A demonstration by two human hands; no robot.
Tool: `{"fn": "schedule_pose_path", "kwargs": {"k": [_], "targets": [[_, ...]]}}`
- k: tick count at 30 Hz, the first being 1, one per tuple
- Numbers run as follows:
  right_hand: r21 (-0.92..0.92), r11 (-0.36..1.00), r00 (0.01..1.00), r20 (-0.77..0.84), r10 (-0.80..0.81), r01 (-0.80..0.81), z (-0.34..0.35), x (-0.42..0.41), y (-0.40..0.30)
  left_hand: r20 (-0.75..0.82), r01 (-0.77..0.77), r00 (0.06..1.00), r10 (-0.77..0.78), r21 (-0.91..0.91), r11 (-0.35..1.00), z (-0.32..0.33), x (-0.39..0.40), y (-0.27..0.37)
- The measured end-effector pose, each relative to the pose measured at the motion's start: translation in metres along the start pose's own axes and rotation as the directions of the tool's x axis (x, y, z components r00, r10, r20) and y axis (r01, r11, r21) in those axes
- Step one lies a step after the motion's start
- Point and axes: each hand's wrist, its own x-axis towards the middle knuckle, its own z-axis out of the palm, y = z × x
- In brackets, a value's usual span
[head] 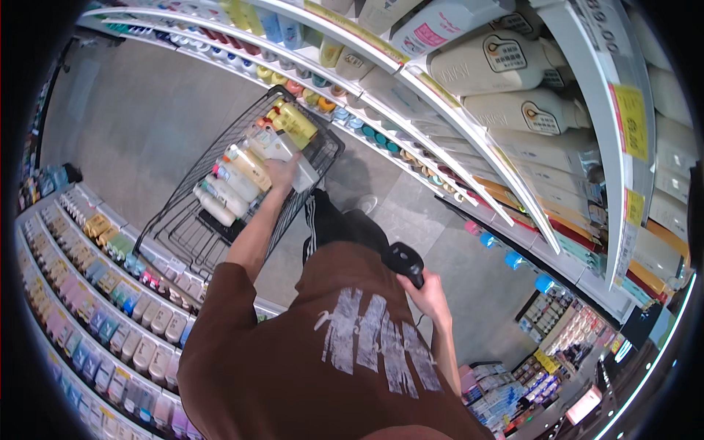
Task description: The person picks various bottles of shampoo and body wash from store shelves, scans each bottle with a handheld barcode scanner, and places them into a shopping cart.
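My left hand [282, 172] reaches into a black wire shopping cart [181, 184], its fingers wrapped over a pale, boxy bottle [305, 174]. Beside that hand lies a bottle of yellowish liquid [248, 166]. Several white bottles [226, 193] rest in a row nearer the cart's handle. Yellow bottles [297, 124] with red or orange parts fill the far end. Close to my right hip, my right hand [430, 297] grips a black handheld scanner [406, 260] by its handle. The scanner's head points toward the cart side, and my fingers partly hide its grip.
White shelves [379, 52] packed with large cream bottles [489, 63] rise along the right of the cart. Another stocked shelf unit [110, 308] stands at the lower left. Grey floor tiles [137, 104] run between them. Stacked packages [489, 390] stand behind me at the right.
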Motion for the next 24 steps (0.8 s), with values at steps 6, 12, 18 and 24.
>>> {"fn": "schedule_pose_path", "kwargs": {"k": [6,12,18,24], "targets": [[0.155,0.950,0.958,-0.057,0.281,-0.269,0.041,-0.023,0.024,-0.182,0.252,0.966,-0.186,0.475,0.843,0.035,0.071,0.037],[0.072,0.965,0.967,-0.030,0.253,-0.250,0.062,-0.025,0.024,-0.361,0.388,0.912,-0.196,0.597,0.703,0.064,0.081,0.066],[0.065,0.958,0.959,-0.029,0.281,-0.279,0.057,-0.024,0.014,-0.423,0.449,0.879,-0.220,0.579,0.681,0.056,0.090,0.052],[0.118,0.971,0.976,-0.037,0.215,-0.209,0.066,-0.033,0.037,-0.374,0.200,0.927,0.015,0.529,0.825,0.038,0.056,0.036]]}}
